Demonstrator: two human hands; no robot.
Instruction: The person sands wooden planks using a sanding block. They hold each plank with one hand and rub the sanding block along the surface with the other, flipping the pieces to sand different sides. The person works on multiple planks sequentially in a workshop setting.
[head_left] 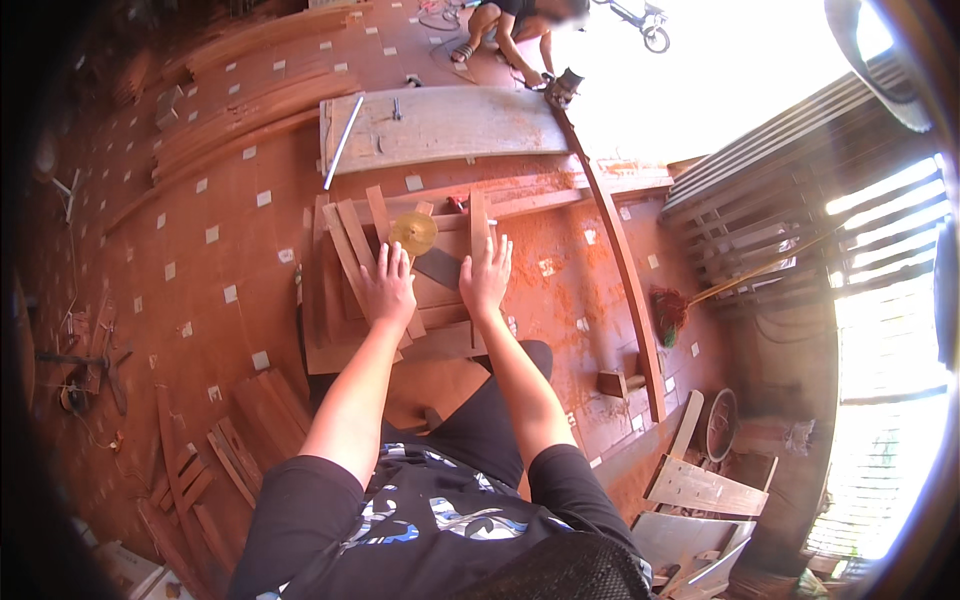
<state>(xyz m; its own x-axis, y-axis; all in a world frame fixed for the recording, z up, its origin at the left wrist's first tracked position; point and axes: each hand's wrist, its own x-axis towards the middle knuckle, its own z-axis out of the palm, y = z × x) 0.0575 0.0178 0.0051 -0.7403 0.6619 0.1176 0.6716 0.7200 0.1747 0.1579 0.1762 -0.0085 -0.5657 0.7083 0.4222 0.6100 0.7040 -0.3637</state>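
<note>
Head-worn fisheye, looking steeply down (edges curved), workshop floor near

Black short-sleeved shirt (440, 520), white-and-blue print; black shorts (480, 425); bare forearms.

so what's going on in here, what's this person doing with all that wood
A person is working over a stack of reddish wooden strips on a sawdust-covered floor. Both hands are flat and open: the left hand rests on the strips, the right hand beside an upright strip. Just past the fingertips sits a round yellowish disc, seemingly a saw blade. Farther off lies a large pale board with a metal pipe at its edge, and another person crouches beyond it.
</note>
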